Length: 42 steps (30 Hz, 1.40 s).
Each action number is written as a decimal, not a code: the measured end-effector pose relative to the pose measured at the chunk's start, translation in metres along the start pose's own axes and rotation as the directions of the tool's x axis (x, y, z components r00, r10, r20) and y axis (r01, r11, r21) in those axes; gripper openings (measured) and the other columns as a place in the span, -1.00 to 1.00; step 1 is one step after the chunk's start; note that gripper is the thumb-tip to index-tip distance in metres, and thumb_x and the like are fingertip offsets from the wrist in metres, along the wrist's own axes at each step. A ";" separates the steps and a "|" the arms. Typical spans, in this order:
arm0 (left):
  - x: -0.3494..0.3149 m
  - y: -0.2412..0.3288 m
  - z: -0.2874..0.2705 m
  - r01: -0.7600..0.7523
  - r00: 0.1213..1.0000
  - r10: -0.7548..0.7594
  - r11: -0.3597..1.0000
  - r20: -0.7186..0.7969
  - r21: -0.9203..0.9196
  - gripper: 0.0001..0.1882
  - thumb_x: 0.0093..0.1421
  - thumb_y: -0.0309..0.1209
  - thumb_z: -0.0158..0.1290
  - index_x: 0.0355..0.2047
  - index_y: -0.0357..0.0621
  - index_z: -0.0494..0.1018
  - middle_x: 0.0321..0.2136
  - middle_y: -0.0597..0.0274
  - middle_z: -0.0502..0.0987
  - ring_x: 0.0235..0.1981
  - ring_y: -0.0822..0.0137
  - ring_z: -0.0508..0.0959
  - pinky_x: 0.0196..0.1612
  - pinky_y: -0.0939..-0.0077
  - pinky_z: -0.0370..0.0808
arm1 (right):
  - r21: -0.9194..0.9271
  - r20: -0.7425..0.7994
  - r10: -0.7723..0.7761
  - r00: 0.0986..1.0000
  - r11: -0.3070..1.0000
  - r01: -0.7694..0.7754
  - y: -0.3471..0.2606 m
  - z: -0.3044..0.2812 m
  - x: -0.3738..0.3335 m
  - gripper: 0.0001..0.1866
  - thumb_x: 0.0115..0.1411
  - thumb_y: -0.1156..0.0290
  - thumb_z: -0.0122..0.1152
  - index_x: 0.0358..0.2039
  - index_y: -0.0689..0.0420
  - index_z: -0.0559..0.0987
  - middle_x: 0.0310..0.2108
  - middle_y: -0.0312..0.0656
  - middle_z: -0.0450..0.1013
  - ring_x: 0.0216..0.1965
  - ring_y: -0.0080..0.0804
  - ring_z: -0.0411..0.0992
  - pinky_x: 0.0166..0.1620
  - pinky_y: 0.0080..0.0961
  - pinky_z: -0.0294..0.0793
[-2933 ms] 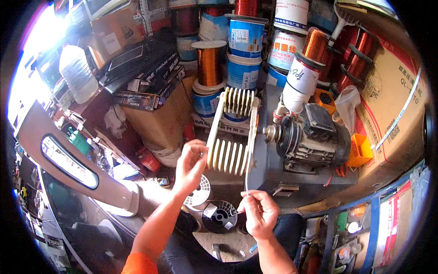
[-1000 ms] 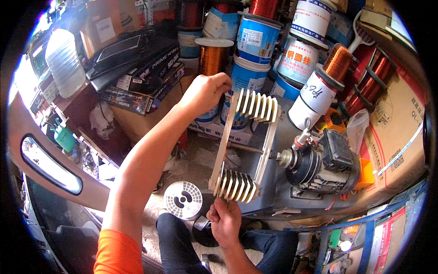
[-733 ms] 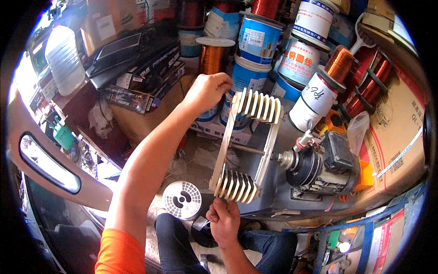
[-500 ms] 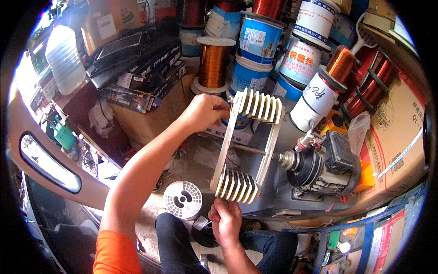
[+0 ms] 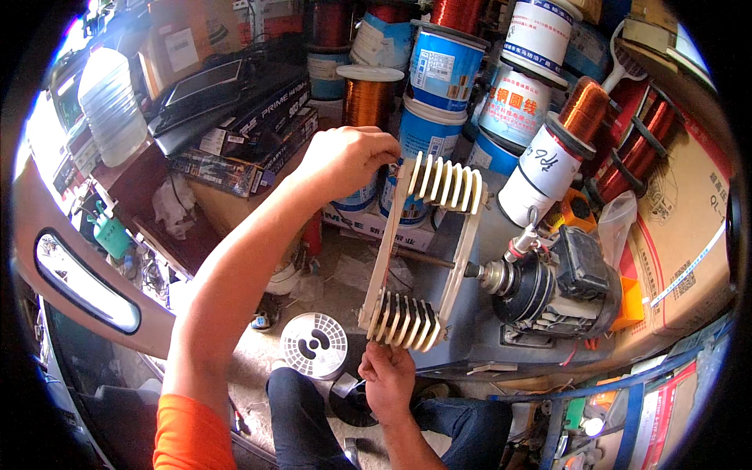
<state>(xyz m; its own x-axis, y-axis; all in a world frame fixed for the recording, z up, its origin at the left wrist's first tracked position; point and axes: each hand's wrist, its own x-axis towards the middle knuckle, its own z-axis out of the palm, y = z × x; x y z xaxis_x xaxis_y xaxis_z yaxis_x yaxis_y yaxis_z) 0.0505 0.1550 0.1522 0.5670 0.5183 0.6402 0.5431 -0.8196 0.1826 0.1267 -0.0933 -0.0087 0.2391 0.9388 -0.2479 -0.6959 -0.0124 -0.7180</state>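
Observation:
A pale coil winding former (image 5: 384, 243) with two sets of slotted, finned blocks sits on a metal shaft (image 5: 423, 256) that runs to an electric motor (image 5: 556, 286) on the right. My left hand (image 5: 352, 157) is at the former's upper left corner, fingers pinched together; a small dark bit shows at the fingertips, too small to name. Below, my right hand (image 5: 388, 380) is closed with thumb and fingers on the lower end of the former, under the lower finned block (image 5: 406, 321). No wire can be made out on the former.
Behind the former stand stacked blue and white tubs (image 5: 448, 69) and a copper wire spool (image 5: 368, 98). A large carton (image 5: 689, 219) flanks the motor. A white spool flange (image 5: 313, 345) lies by my knees. Left are flat black boxes (image 5: 262, 133) and a plastic jug (image 5: 113, 106).
My left hand has risen a little from beside the former's upper left corner and its wrist has turned over. My right hand and the former are almost where they were.

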 end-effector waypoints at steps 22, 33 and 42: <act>0.007 -0.004 0.007 0.215 0.972 -0.166 0.914 0.168 -0.343 -0.85 0.12 -0.47 0.01 -0.38 -0.34 0.46 -0.47 0.04 0.53 -0.42 0.16 0.56 -0.33 0.40 0.49 | -0.051 -0.035 -0.056 0.998 0.997 0.054 0.003 -0.005 -0.001 -0.92 0.15 0.53 0.10 -0.48 0.22 0.42 -0.71 -0.33 0.24 -0.69 -0.61 0.14 -0.59 -0.62 0.10; -0.005 -0.015 0.030 0.560 0.817 -0.359 0.310 0.451 -0.768 -0.73 0.21 -0.33 0.02 -0.19 -0.31 0.42 -0.33 0.19 0.53 -0.32 0.42 0.55 -0.17 0.50 0.54 | -0.071 -0.046 -0.010 0.999 0.997 0.007 0.000 -0.007 -0.003 -0.94 0.13 0.57 0.06 -0.47 0.21 0.39 -0.66 -0.32 0.25 -0.66 -0.59 0.16 -0.57 -0.62 0.12; -0.010 -0.015 0.036 0.598 0.797 -0.425 0.465 0.429 -0.653 -0.65 0.25 -0.16 -0.03 -0.33 -0.26 0.47 -0.49 0.36 0.48 -0.47 0.54 0.43 -0.35 0.62 0.41 | -0.012 0.001 -0.026 1.000 1.000 0.026 0.000 -0.005 -0.007 -0.93 0.17 0.51 0.10 -0.44 0.17 0.42 -0.65 -0.37 0.27 -0.63 -0.64 0.19 -0.56 -0.65 0.11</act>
<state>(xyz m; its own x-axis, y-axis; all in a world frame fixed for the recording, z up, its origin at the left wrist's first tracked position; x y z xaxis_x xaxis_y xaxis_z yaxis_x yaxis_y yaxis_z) 0.0588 0.1710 0.1165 0.4868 0.8662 0.1131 0.1875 -0.2301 0.9549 0.1285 -0.1013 -0.0104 0.2565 0.9392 -0.2281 -0.6814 0.0084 -0.7319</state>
